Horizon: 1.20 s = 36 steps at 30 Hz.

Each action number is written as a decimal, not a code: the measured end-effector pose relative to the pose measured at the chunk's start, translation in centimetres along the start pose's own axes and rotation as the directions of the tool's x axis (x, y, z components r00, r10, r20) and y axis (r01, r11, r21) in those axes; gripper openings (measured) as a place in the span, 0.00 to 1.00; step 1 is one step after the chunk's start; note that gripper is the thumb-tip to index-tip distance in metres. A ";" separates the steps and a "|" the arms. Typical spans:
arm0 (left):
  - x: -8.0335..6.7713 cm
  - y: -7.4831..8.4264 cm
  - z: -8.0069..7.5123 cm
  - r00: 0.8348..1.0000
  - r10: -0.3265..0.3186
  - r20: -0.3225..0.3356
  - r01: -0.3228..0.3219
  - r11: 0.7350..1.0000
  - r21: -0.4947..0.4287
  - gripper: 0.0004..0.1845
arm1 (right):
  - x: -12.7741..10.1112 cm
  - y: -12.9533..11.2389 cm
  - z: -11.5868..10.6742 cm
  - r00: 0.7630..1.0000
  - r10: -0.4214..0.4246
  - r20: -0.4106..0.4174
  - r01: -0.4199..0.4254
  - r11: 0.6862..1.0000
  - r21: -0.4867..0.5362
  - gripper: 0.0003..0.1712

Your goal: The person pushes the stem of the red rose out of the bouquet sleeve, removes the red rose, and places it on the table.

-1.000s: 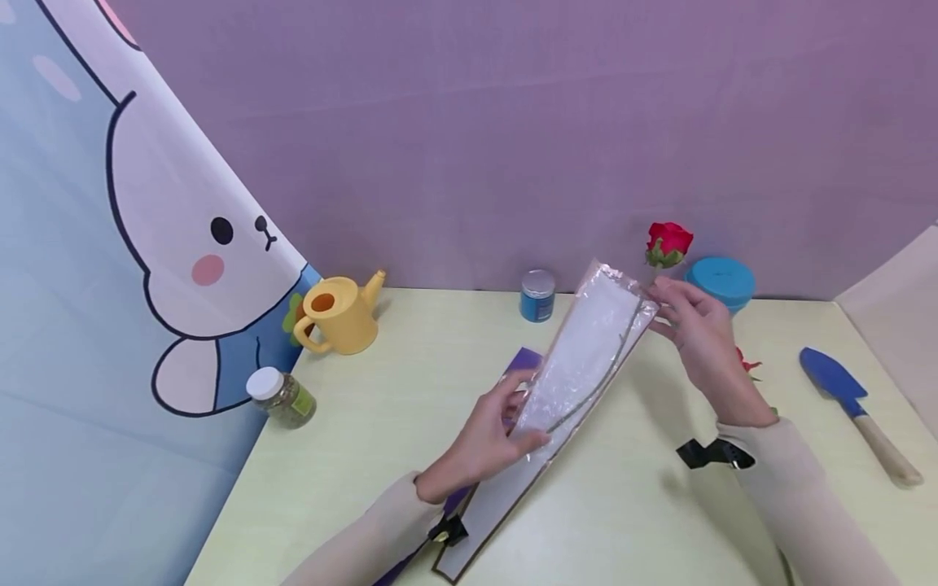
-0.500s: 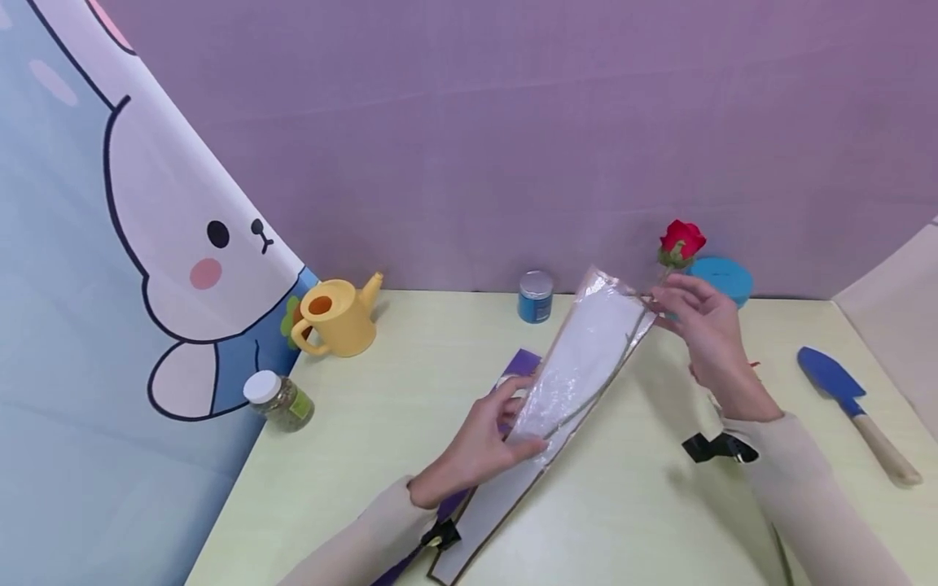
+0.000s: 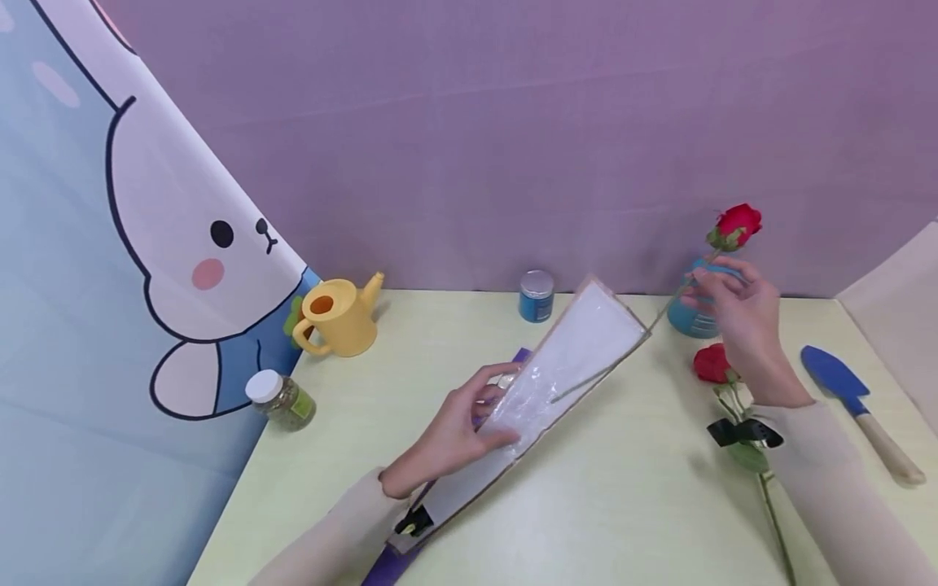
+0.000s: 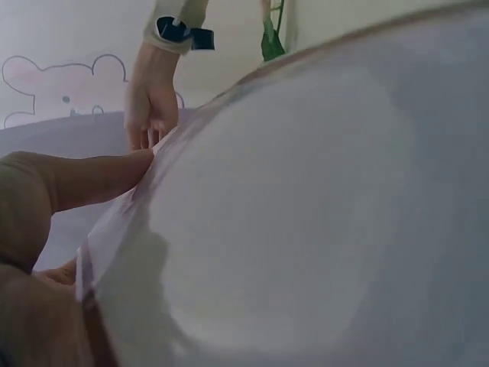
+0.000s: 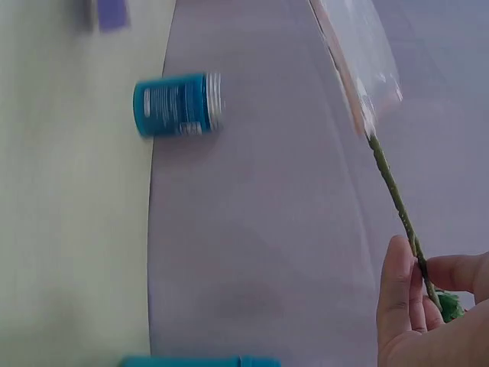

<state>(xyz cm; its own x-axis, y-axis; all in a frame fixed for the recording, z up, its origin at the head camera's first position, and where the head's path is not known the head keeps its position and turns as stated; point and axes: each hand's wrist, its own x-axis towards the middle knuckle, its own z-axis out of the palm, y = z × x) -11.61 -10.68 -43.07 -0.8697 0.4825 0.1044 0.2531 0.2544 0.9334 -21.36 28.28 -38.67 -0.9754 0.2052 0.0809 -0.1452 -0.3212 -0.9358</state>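
Tabletop (image 3: 630,505); head-view-only second rose (image 3: 712,363)

The second rose (image 3: 712,363) on the table runs its stem off the bottom edge of the head view; the sleeve (image 4: 306,229) fills the left wrist view, a blurred white mass; the blue tin (image 5: 177,105) smears in the right wrist view, its label unreadable; the rose stem (image 5: 397,202) ends behind the right hand (image 5: 428,313), itself cut off at the corner.

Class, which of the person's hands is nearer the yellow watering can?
Left. The left hand holds the clear sleeve right of the yellow watering can; the right hand is far beyond.
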 end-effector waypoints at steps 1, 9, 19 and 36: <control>-0.1 -0.1 -0.4 1.000 0.000 0.004 0.000 1.000 0.006 0.48 | 0.0 -0.1 -0.2 1.000 -0.016 -0.013 0.016 1.000 0.015 0.22; -1.1 -1.7 -3.5 0.999 0.039 0.009 -0.039 0.996 0.075 0.45 | 0.0 -2.1 -2.5 0.993 -0.053 -0.105 0.069 0.986 0.155 0.19; -2.6 -3.2 -6.8 0.999 -0.004 -0.033 0.006 0.998 0.068 0.41 | -0.3 -3.4 -4.3 0.975 -0.082 -0.206 0.123 0.973 0.194 0.22; -4.3 -6.4 -11.4 0.984 -0.034 -0.175 0.058 0.989 0.136 0.36 | -1.7 -2.2 -5.1 0.987 -0.108 -0.122 0.100 0.993 -0.070 0.18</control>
<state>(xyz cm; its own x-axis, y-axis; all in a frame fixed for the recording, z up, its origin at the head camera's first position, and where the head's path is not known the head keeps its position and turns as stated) -14.31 -23.99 -45.60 -0.9384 0.3198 0.1310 0.2573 0.3936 0.8825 -18.56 33.39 -38.53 -0.9265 0.3498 0.1386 -0.2295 -0.2334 -0.9449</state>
